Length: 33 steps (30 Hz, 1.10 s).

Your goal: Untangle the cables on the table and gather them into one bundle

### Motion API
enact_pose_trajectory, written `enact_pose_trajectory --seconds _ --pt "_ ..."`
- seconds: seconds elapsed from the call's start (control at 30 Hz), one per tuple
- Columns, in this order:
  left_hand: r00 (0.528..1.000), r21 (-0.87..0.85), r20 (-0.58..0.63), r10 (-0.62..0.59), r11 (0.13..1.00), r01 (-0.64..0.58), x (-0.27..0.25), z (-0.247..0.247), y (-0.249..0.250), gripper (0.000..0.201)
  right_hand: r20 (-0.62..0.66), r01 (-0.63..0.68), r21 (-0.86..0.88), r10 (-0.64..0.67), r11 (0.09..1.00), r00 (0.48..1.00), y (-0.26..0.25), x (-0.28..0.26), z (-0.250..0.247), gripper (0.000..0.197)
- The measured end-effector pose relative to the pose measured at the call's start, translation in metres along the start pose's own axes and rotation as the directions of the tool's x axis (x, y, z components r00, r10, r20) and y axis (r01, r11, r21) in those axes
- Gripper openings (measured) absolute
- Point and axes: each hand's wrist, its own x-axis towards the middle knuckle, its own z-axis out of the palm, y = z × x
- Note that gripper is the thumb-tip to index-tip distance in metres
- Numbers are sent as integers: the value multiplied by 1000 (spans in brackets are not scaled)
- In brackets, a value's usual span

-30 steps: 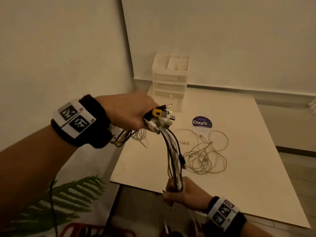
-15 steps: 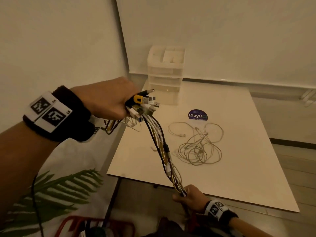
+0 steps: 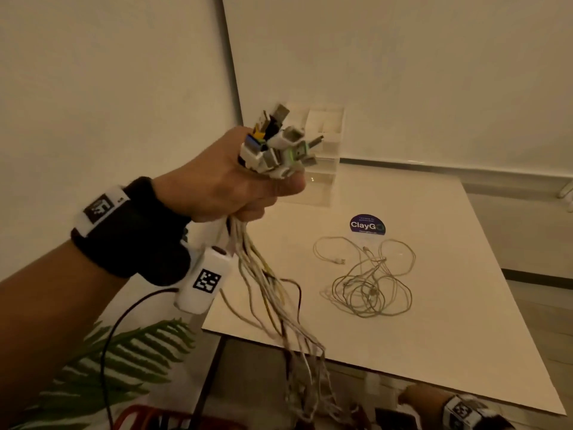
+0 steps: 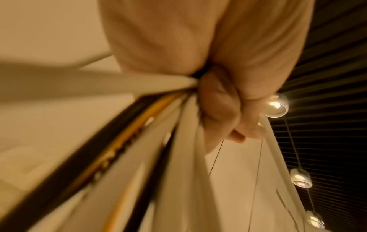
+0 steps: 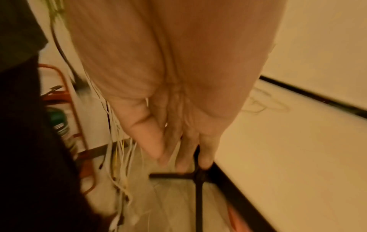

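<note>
Whereas a second ago the right hand (image 5: 170, 109) gripped the cable bundle's (image 3: 273, 293) lower end, it now hangs below the worktop (image 3: 465, 352) edge, fingers straight, holding nothing. Raised higher, the left hand (image 3: 229, 187) clenches the bundle beneath its plugs. Beyond, tangled cables (image 3: 369, 274) lie beside a "ClayGo" sticker (image 3: 367, 225).

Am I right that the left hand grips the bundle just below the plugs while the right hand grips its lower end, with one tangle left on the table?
Not quite: the right hand holds nothing, its fingers straight, as the right wrist view shows. The left hand does grip the bundle below the plugs, and one tangle lies on the table.
</note>
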Motion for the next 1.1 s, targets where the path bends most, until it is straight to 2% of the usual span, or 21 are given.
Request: enact_pose_trajectory --seconds 0.03,0.07,0.1,0.13,0.17,0.2,0.23,0.27,0.3,0.33,0.4,0.43,0.47,0.53,0.57,0.67,0.73,0.8,0.9,1.03,1.1 --pt "1000 -63 -1 -6 998 6 3 8 -2 28 -20 -40 -7 40 999 999 -6 -10 -14 30" --pt "1000 -98 -10 -6 995 5 7 17 -5 25 -40 -90 -11 89 996 995 -19 -18 -37 31" --pt "1000 -134 -26 -13 991 9 11 26 -7 23 -82 -88 -39 84 995 993 -26 -21 -59 37" --pt "999 -159 -46 -20 987 12 15 34 -10 20 -222 -2 -5 1 1000 975 -37 -30 -76 38" --pt "998 -174 -56 -19 985 9 18 41 -12 18 -386 136 90 -91 987 918 -54 -40 -96 36" --pt "998 -180 -52 -18 984 9 21 47 -13 20 -527 318 206 -168 926 833 -77 -50 -114 36" --pt "999 -197 -39 -20 980 12 23 52 -14 27 -614 515 288 -257 807 746 -108 -63 -132 44" --pt "999 -222 -26 -23 975 16 24 57 -13 32 -650 644 327 -330 692 685 -139 -72 -149 55" --pt "999 -236 -32 -19 972 10 27 61 -13 34 -635 713 334 -411 616 653 -170 -77 -164 63" --pt "999 -223 -50 -13 975 2 29 64 -11 32 -608 743 310 -477 593 635 -199 -78 -173 63" --pt "995 -191 -94 -26 981 8 31 65 -5 16 -602 785 291 -533 547 595 -243 -64 -177 34" --pt "996 -230 -88 -13 973 -7 31 64 -3 18 -646 795 309 -497 523 579 -255 -56 -174 14" --pt "997 -296 -74 16 954 -38 31 61 -3 29 -674 789 344 -451 509 585 -260 -47 -170 10" --pt "995 -388 -92 45 919 -77 28 55 -2 48 -654 754 394 -417 525 632 -255 -29 -157 21" --pt "992 -405 -115 59 909 -101 27 53 -1 49 -623 731 406 -419 549 660 -249 -21 -149 24" --pt "978 -440 -168 126 878 -188 23 42 15 32 -520 630 459 -386 626 762 -223 10 -117 36" --pt "968 -444 -178 179 863 -241 23 32 30 38 -424 515 542 -312 665 850 -206 31 -90 43" --pt "966 -414 -193 169 879 -237 25 28 38 51 -341 418 569 -259 708 904 -192 50 -63 46" --pt "963 -371 -238 130 904 -213 30 37 26 63 -261 339 562 -227 755 938 -183 66 -45 48" --pt "952 -410 -302 56 893 -183 37 43 3 66 -302 325 556 -179 765 937 -159 70 -54 50" --pt "946 -444 -324 24 879 -174 38 41 -6 67 -301 343 513 -209 787 930 -140 64 -63 39"
